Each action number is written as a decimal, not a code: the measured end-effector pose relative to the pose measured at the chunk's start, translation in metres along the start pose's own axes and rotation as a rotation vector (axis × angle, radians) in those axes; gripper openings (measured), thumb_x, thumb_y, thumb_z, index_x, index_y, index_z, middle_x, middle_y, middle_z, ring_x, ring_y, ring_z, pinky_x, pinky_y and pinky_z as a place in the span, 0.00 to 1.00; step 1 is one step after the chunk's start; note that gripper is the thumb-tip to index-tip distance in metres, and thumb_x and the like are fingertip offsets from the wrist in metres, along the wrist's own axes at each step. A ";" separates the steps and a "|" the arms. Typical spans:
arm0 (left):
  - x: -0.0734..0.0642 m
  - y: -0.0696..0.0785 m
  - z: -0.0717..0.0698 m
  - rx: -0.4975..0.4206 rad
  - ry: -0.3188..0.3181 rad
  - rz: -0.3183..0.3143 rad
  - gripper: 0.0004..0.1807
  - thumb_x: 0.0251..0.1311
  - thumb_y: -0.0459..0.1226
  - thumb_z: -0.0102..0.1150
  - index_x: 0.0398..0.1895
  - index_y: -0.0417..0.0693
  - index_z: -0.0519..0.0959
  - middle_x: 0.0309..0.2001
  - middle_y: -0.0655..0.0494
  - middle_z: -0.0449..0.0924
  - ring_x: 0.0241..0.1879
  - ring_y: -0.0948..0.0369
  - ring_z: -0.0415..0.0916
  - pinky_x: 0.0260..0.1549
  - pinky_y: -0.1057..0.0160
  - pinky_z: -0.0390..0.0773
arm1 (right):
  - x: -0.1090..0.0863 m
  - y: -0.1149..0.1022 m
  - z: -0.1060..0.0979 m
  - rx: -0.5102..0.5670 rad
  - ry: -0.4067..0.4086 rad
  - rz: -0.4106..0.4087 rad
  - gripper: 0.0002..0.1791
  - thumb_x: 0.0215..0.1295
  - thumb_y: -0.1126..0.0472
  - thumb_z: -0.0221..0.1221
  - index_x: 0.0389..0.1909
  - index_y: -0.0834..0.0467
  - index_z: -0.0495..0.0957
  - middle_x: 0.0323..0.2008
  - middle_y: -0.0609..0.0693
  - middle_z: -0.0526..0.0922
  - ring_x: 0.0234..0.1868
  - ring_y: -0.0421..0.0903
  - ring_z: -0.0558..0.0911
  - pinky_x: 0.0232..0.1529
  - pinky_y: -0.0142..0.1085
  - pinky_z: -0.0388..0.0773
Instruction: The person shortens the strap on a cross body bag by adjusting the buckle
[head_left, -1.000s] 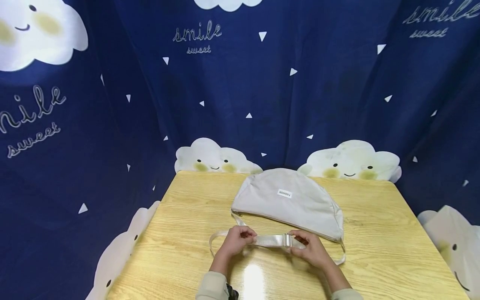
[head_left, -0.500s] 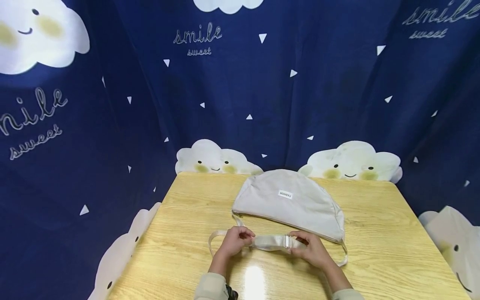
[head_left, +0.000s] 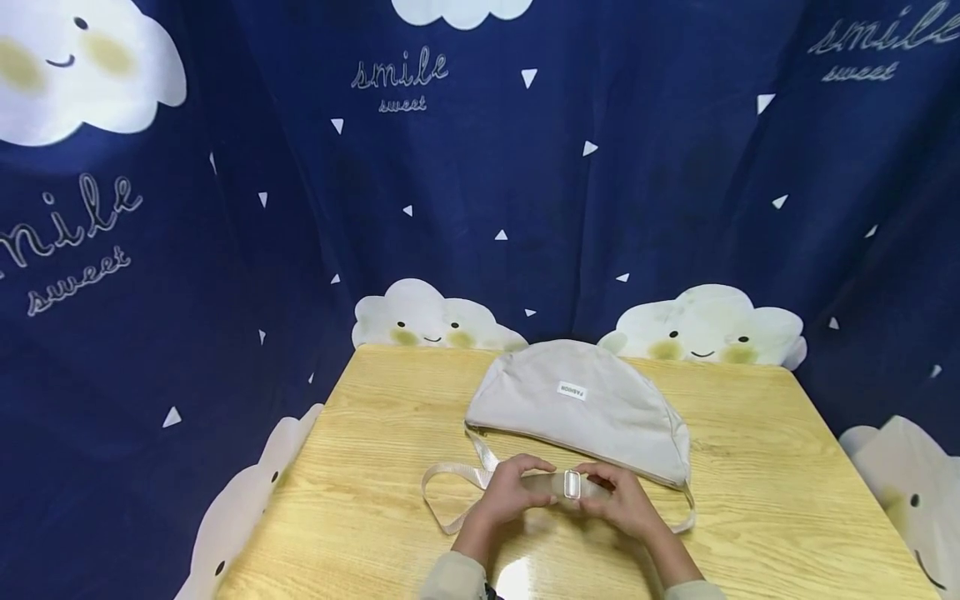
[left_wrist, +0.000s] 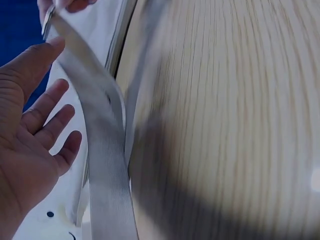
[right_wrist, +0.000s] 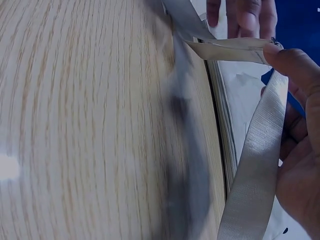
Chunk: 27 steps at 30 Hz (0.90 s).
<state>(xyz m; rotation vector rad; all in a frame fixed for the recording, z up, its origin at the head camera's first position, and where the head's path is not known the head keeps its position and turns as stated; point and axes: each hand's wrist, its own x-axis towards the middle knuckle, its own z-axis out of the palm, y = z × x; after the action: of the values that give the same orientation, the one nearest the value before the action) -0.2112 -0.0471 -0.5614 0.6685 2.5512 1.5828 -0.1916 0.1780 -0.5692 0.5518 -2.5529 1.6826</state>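
W/ R hand (head_left: 626, 504) pinching strap (right_wrist: 257, 175) in its fingers (head_left: 603, 472) by the buckle (head_left: 572, 484) (can't tell if L hand (head_left: 510, 493) grips), we should prob. feed it thru flat, w/o twists.

Inverted "FASHION" on label (head_left: 572, 391) of bag (head_left: 581, 421), "smile sweet" on curtain (head_left: 450, 167)

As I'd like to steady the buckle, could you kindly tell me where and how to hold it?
I'd pinch the buckle by its two short ends, coming from the left. Its long sides run across the strap, putting the ends at the strap's edges, and the right hand grips the strap just right of it.
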 end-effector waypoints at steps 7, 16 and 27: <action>0.007 0.007 0.010 -0.025 -0.030 0.031 0.23 0.38 0.35 0.75 0.43 0.52 0.83 0.41 0.66 0.79 0.45 0.66 0.73 0.48 0.64 0.70 | 0.000 -0.002 0.000 -0.007 -0.009 0.010 0.23 0.44 0.62 0.72 0.45 0.55 0.80 0.39 0.45 0.81 0.39 0.44 0.78 0.41 0.34 0.74; 0.012 0.007 0.010 -0.093 -0.043 0.017 0.25 0.37 0.35 0.76 0.45 0.53 0.82 0.43 0.67 0.80 0.45 0.66 0.74 0.47 0.64 0.70 | 0.006 -0.007 0.000 -0.046 -0.012 0.013 0.24 0.44 0.59 0.73 0.46 0.55 0.80 0.40 0.47 0.81 0.39 0.45 0.77 0.39 0.34 0.74; 0.014 0.010 0.009 -0.066 -0.045 0.008 0.22 0.36 0.36 0.77 0.40 0.54 0.82 0.36 0.67 0.80 0.39 0.65 0.75 0.41 0.65 0.73 | 0.008 -0.010 -0.001 -0.045 -0.036 0.104 0.27 0.45 0.58 0.72 0.49 0.56 0.79 0.36 0.47 0.79 0.38 0.47 0.76 0.38 0.34 0.74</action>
<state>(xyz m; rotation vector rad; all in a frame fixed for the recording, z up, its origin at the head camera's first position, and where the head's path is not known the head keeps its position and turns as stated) -0.2179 -0.0307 -0.5549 0.7004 2.4555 1.6276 -0.1959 0.1732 -0.5588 0.4582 -2.6817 1.6556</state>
